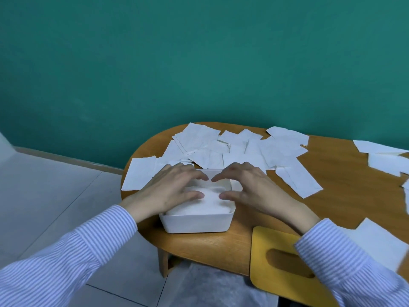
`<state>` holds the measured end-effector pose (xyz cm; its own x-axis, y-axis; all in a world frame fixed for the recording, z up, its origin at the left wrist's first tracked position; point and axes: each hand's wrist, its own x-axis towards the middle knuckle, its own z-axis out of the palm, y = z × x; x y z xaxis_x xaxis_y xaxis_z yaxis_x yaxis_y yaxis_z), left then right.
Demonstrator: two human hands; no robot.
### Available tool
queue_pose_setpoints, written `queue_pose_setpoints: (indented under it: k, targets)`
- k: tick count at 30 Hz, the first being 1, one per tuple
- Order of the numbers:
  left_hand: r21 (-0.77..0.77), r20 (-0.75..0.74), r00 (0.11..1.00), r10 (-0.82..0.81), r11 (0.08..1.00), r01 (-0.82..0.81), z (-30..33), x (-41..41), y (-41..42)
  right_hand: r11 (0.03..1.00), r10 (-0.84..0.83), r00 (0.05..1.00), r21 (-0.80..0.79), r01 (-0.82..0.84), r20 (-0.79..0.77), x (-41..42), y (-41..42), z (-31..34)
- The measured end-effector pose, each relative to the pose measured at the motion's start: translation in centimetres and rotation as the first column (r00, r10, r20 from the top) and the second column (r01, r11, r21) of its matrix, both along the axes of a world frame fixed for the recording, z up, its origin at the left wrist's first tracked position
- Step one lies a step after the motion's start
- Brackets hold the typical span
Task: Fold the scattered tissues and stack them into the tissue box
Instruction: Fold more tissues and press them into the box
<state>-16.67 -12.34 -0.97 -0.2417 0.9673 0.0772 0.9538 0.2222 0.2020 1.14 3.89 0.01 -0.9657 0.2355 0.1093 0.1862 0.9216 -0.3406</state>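
Observation:
A white open tissue box (197, 223) stands near the front left of the wooden table (345, 191). A stack of folded white tissues (205, 206) fills it almost to the rim. My left hand (170, 188) and my right hand (250, 187) lie flat over the box, fingers spread, fingertips resting on the top tissue and nearly meeting in the middle. Neither hand grips anything. Several loose white tissues (234, 149) lie scattered behind the box, and more tissues (385, 158) lie at the right edge.
A yellow box lid (274, 258) with an oval slot lies at the table's front edge, under my right sleeve. One tissue (138, 173) overhangs the left table edge. A green wall stands behind; grey tiled floor spreads to the left.

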Motion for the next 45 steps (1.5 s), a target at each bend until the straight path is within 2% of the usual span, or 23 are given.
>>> queue_pose_setpoints:
  k: [2, 5, 10, 15, 19, 23, 24, 27, 29, 31, 34, 35, 38, 43, 45]
  targets:
    - [0.077, -0.025, 0.999, -0.028, 0.997, 0.030, 0.3, 1.3, 1.0, 0.998, -0.056, 0.995, -0.007, 0.055, -0.081, 2.2, 0.9, 0.6]
    - [0.131, -0.066, 0.993, -0.093, 0.986, 0.102, 0.4, 4.3, 3.4, 0.988, -0.147, 0.982, 0.020, 0.151, -0.115, 5.8, 2.4, 0.7]
    - [0.114, -0.174, 0.950, -0.260, 0.953, 0.281, -1.2, 10.4, 8.4, 0.933, -0.312, 0.949, 0.173, 0.315, -0.044, 13.6, 4.5, -1.7]
    - [0.040, -0.137, 0.902, -0.409, 0.908, 0.418, -3.7, 16.6, 13.0, 0.869, -0.487, 0.869, 0.151, 0.472, 0.086, 21.1, 5.0, -4.8]
    - [-0.029, -0.082, 0.845, -0.529, 0.848, 0.529, -6.3, 20.1, 16.0, 0.860, -0.509, 0.845, 0.121, 0.495, 0.163, 25.4, 4.5, -7.3]
    - [-0.089, -0.047, 0.788, -0.614, 0.788, 0.609, -8.4, 22.4, 17.8, 0.865, -0.491, 0.866, 0.176, 0.470, 0.097, 28.2, 5.6, -9.4]
    - [-0.095, -0.045, 0.776, -0.629, 0.776, 0.624, -8.6, 22.8, 18.2, 0.875, -0.478, 0.871, 0.149, 0.461, 0.110, 28.7, 6.1, -9.5]
    - [-0.075, -0.067, 0.753, -0.655, 0.755, 0.651, -8.5, 23.4, 19.0, 0.882, -0.468, 0.881, 0.097, 0.461, 0.069, 30.8, 7.6, -9.8]
    - [-0.048, -0.077, 0.740, -0.668, 0.744, 0.667, -8.1, 23.7, 19.6, 0.889, -0.456, 0.885, 0.081, 0.450, 0.095, 31.9, 8.5, -10.0]
    - [-0.012, -0.054, 0.754, -0.654, 0.756, 0.655, -7.7, 24.0, 20.4, 0.889, -0.457, 0.886, 0.014, 0.457, 0.076, 32.5, 9.2, -10.0]
    - [0.087, 0.016, 0.798, -0.602, 0.796, 0.599, -7.4, 24.5, 22.0, 0.814, -0.574, 0.819, -0.102, 0.572, 0.004, 32.8, 9.7, -9.6]
    - [0.105, 0.034, 0.808, -0.589, 0.806, 0.583, -7.4, 24.7, 22.6, 0.778, -0.625, 0.781, -0.102, 0.620, -0.018, 32.8, 9.7, -9.6]
    - [0.058, 0.040, 0.803, -0.594, 0.804, 0.592, -7.6, 25.4, 24.3, 0.717, -0.694, 0.719, 0.059, 0.695, -0.035, 32.8, 9.2, -10.0]
    - [0.033, 0.097, 0.797, -0.597, 0.802, 0.597, -8.1, 25.8, 25.4, 0.729, -0.682, 0.731, 0.085, 0.679, 0.011, 32.8, 9.6, -10.6]
    - [0.054, 0.099, 0.796, -0.596, 0.802, 0.594, -8.2, 25.8, 25.3, 0.728, -0.679, 0.733, 0.097, 0.678, -0.026, 32.8, 9.8, -10.4]
